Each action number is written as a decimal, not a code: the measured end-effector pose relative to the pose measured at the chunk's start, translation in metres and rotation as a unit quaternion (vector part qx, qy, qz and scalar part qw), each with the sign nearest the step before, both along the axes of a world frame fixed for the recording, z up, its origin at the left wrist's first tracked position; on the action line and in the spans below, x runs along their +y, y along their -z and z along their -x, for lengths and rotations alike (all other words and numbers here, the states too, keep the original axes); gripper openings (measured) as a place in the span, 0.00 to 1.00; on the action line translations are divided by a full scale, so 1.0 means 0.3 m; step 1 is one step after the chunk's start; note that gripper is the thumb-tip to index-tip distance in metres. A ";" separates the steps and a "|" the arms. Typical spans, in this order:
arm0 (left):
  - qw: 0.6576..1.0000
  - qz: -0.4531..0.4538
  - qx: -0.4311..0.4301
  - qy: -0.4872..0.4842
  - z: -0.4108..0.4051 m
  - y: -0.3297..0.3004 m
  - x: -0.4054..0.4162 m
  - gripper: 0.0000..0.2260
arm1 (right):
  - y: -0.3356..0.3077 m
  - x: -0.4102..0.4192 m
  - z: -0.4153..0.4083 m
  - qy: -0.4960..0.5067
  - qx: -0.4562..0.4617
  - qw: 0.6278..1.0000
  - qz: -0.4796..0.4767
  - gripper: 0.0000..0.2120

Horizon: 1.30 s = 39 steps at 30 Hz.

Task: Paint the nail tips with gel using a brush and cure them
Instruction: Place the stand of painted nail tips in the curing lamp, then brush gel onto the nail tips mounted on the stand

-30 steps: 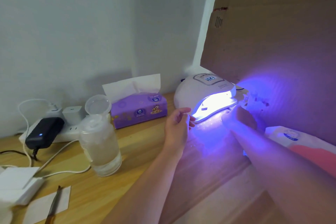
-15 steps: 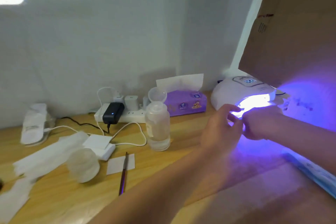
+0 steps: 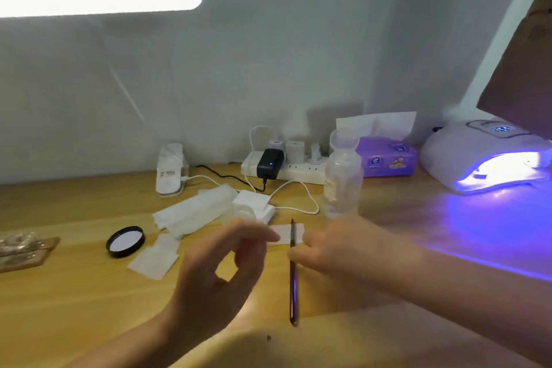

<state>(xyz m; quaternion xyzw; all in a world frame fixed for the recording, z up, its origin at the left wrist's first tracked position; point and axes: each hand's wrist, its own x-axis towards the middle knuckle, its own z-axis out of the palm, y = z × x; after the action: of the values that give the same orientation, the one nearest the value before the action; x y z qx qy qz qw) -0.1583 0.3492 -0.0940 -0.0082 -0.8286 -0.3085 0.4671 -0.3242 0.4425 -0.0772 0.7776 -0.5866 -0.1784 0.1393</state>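
A thin dark brush point(image 3: 292, 287) lies on the wooden table point(image 3: 74, 293), its tip on a small white slip of paper point(image 3: 285, 232). My right hand point(image 3: 343, 245) hovers low over it with curled fingertips touching the brush handle; blur hides whether they grip it. My left hand point(image 3: 221, 272) is just left of the brush, with thumb and fingers curved apart and nothing in them. The white curing lamp point(image 3: 466, 152) glows violet at the far right, with no hand inside it.
A clear bottle point(image 3: 342, 185) stands behind my right hand, with a purple tissue box point(image 3: 388, 158) and a power strip point(image 3: 298, 172) by the wall. White wipes point(image 3: 194, 212) and a black lid point(image 3: 125, 241) lie left. A brown board point(image 3: 27, 251) holds clear pieces at the left edge.
Both hands have drawn back from the lamp's mouth to the middle of the table over the brush. The view has swung left, so the lamp now sits at the right edge.
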 end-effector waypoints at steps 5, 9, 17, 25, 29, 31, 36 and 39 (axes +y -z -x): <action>0.995 -0.009 -0.003 -0.096 -0.126 0.048 -0.127 0.07 | 0.000 -0.086 -0.022 -0.017 0.089 0.994 -0.058 0.08; 0.993 -0.033 -0.009 -0.111 -0.181 0.078 -0.191 0.07 | -0.028 -0.095 0.018 -0.132 0.051 0.986 0.093 0.05; 0.980 -0.167 0.057 -0.090 -0.197 0.106 -0.235 0.08 | -0.008 -0.243 -0.230 0.047 -0.514 0.710 0.479 0.07; 0.955 -0.263 0.110 -0.084 -0.222 0.076 -0.253 0.05 | 0.145 -0.389 -0.465 0.018 -0.590 0.643 0.488 0.10; 0.968 -0.222 -0.011 -0.115 -0.266 -0.033 -0.347 0.10 | 0.177 -0.399 -0.460 0.027 -0.582 0.655 0.481 0.14; 0.965 -0.148 -0.151 -0.157 -0.322 -0.095 -0.441 0.15 | 0.178 -0.399 -0.460 0.027 -0.588 0.657 0.471 0.12; 0.849 -0.065 -0.416 -0.320 -0.543 -0.133 -0.657 0.38 | 0.181 -0.403 -0.465 0.033 -0.606 0.656 0.449 0.11; 0.807 -0.130 -0.420 -0.394 -0.671 -0.114 -0.735 0.47 | 0.184 -0.402 -0.465 0.028 -0.613 0.659 0.436 0.06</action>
<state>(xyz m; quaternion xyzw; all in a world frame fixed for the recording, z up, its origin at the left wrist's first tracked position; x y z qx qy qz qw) 0.0430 0.1288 -0.0599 0.5102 -0.8279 -0.1765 0.1520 -0.1848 0.3219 -0.1325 0.5445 -0.5711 0.6108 0.0660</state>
